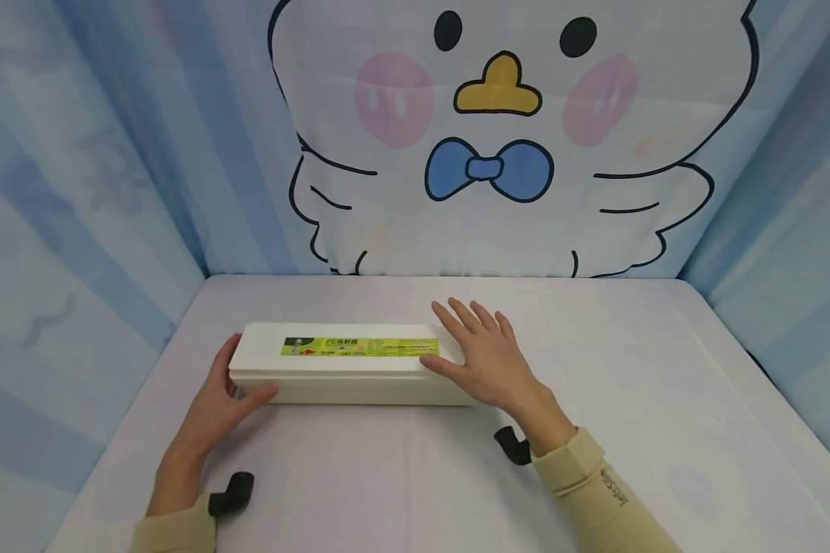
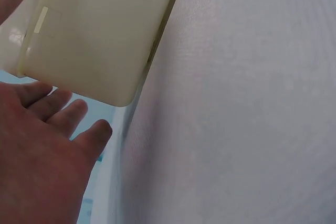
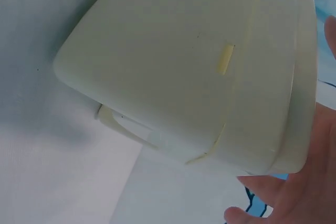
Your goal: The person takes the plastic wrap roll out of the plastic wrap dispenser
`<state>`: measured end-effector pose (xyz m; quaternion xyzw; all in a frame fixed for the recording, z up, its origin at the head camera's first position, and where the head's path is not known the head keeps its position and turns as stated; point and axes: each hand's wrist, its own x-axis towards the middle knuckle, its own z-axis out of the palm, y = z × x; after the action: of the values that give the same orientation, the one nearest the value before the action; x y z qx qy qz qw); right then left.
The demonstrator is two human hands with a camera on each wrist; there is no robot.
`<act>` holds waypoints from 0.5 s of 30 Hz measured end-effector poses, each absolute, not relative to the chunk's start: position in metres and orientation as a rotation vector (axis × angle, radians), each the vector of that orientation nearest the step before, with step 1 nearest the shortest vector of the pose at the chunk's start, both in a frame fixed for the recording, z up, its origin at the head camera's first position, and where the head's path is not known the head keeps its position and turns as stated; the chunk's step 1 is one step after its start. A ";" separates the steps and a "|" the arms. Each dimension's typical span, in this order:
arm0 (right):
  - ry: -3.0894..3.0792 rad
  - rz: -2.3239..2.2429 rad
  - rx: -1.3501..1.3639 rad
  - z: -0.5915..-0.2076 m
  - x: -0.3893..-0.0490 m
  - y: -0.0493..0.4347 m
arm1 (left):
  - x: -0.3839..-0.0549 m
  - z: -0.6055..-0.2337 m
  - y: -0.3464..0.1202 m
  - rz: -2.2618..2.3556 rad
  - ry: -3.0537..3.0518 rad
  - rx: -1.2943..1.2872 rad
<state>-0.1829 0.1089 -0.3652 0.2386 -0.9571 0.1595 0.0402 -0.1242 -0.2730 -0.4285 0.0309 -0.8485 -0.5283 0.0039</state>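
A long white cling film box (image 1: 360,390) with a green and yellow label on its lid lies lengthwise across the table. My left hand (image 1: 214,407) is at its left end, thumb stretched along the front and the other fingers beyond the end. In the left wrist view those fingers (image 2: 94,132) are loosely bent beside the box end, with a gap at the little finger. Over the right end, my right hand (image 1: 487,361) is spread wide, its thumb overlapping the lid by the label. The right wrist view shows the end face of the box (image 3: 173,61) close up.
A white cloth covers the table (image 1: 360,476). Behind it hangs a curtain (image 1: 235,138) with a cartoon bird, and pale blue curtains close off both sides. A black wrist attachment (image 1: 231,494) sits at the left cuff, another (image 1: 512,445) at the right.
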 end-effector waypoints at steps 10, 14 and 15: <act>-2.983 0.447 0.802 -0.365 -0.182 0.105 | -0.126 -0.432 -0.272 -1.597 -2.717 0.119; -3.010 0.432 0.830 -0.365 -0.182 0.103 | -0.126 -0.432 -0.270 -1.593 -2.738 0.120; -3.017 0.430 0.837 -0.365 -0.182 0.103 | -0.125 -0.432 -0.270 -1.597 -2.739 0.124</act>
<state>-0.1825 0.1029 -0.3654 0.2647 -0.9546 0.1361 -0.0095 -0.1255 -0.2701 -0.4317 0.0392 -0.8631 -0.5033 -0.0159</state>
